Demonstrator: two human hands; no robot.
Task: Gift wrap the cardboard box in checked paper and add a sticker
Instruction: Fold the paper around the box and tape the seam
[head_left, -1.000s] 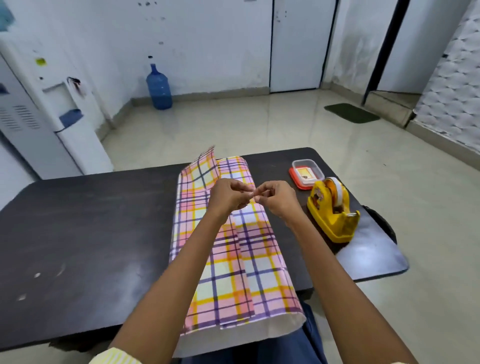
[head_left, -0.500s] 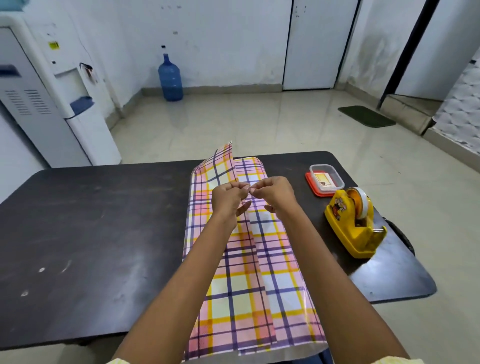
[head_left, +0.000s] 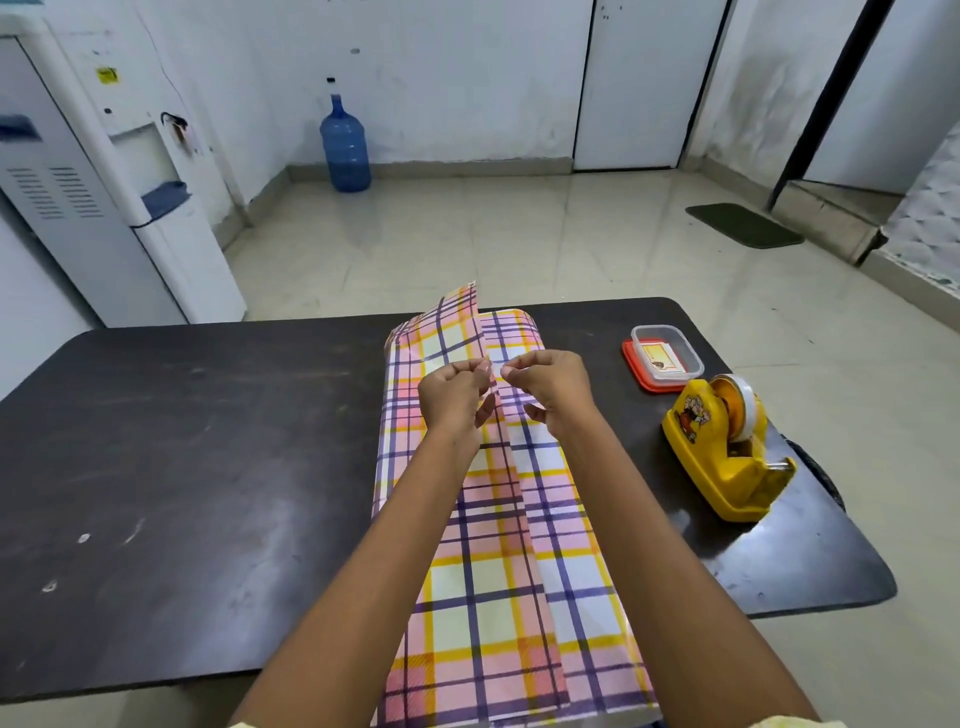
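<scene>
The dark bench (head_left: 208, 467) takes up most of what I see, and down its middle runs the checked paper (head_left: 483, 613), a long sheet reaching from the far side to past the near edge. I have both long sides folded in so they overlap along a seam down the centre, though the left flap stands up loose at the far end. The cardboard box is hidden; I judge it sits inside that fold, but no part of it shows. To my right, well apart from the paper, stands the yellow tape dispenser (head_left: 724, 452), and just beyond it a small plastic container (head_left: 667, 353) on a red lid, holding something I cannot make out. My left hand (head_left: 453, 397) and right hand (head_left: 558, 387) hover above the seam, fingers (head_left: 480, 366) curled, thumbs and forefingers pinching a strip of clear tape (head_left: 497, 370) between them. So the wrap-around is made; I see no tape on the seam, both ends are unfolded, and no sticker is on.
</scene>
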